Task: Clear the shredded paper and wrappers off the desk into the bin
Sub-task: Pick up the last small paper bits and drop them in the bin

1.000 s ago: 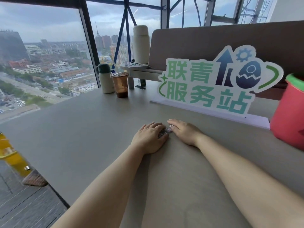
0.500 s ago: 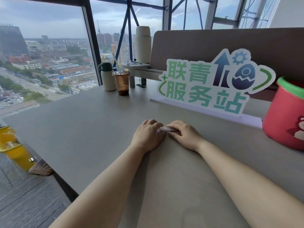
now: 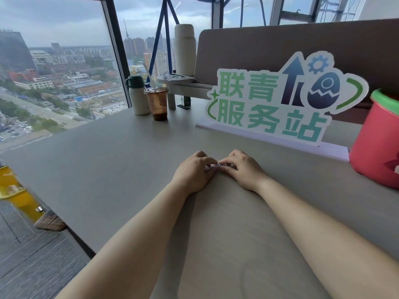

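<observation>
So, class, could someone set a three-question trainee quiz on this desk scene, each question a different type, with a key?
1. True or false: the red bin stands on the desk, to the person's right.
2. What do the left hand and right hand pinch between them? A) a small clear wrapper B) a pen C) a key
3. Fill in: the brown iced drink cup stands beside a white ____ with a green lid.

Key: 1 true; 2 A; 3 flask.

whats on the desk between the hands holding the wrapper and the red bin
Nothing: in the head view, the desk is bare from the hands, left hand and right hand, pinching the wrapper, across to the red bin.
</observation>
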The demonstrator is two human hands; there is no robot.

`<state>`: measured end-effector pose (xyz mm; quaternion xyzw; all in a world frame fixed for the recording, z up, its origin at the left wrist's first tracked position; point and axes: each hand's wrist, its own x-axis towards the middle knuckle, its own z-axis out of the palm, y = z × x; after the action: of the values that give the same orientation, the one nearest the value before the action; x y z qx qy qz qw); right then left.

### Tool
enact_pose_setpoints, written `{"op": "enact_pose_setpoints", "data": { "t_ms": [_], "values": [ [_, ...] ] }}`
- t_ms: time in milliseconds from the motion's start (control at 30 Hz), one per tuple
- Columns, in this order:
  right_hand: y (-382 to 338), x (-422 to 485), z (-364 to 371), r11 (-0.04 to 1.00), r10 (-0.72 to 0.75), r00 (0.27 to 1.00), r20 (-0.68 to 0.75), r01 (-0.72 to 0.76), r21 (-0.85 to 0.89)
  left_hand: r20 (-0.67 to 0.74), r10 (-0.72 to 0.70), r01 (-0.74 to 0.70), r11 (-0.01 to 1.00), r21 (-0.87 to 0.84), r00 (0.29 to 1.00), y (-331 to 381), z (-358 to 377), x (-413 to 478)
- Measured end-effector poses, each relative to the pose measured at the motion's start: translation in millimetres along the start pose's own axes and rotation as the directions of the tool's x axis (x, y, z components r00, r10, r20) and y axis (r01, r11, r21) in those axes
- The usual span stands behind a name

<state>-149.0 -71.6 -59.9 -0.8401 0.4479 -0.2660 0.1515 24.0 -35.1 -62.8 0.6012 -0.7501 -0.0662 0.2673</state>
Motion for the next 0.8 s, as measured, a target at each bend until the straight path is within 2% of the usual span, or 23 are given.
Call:
{"op": "enact_pose_setpoints", "data": {
  "t_ms": [400, 600, 800],
  "values": [
    [-5, -4, -2, 0.999, 0.028, 1.0, -0.014, -0.028, -0.029, 0.0, 0.021, -0.021, 1.0, 0.006, 1.0, 7, 0, 0],
    [-5, -8, -10, 0.994, 0.106, 0.994, -0.026, -0.106, 0.015, 0.048, 0.036, -0.037, 0.999, 0.026, 0.998, 15, -1, -1],
    [-3, -23, -35, 0.968, 0.221, 0.973, -0.066, -0.211, 0.133, 0.017, 0.067, -0.066, 0.997, -0.034, 0.998, 25, -7, 1]
  ]
}}
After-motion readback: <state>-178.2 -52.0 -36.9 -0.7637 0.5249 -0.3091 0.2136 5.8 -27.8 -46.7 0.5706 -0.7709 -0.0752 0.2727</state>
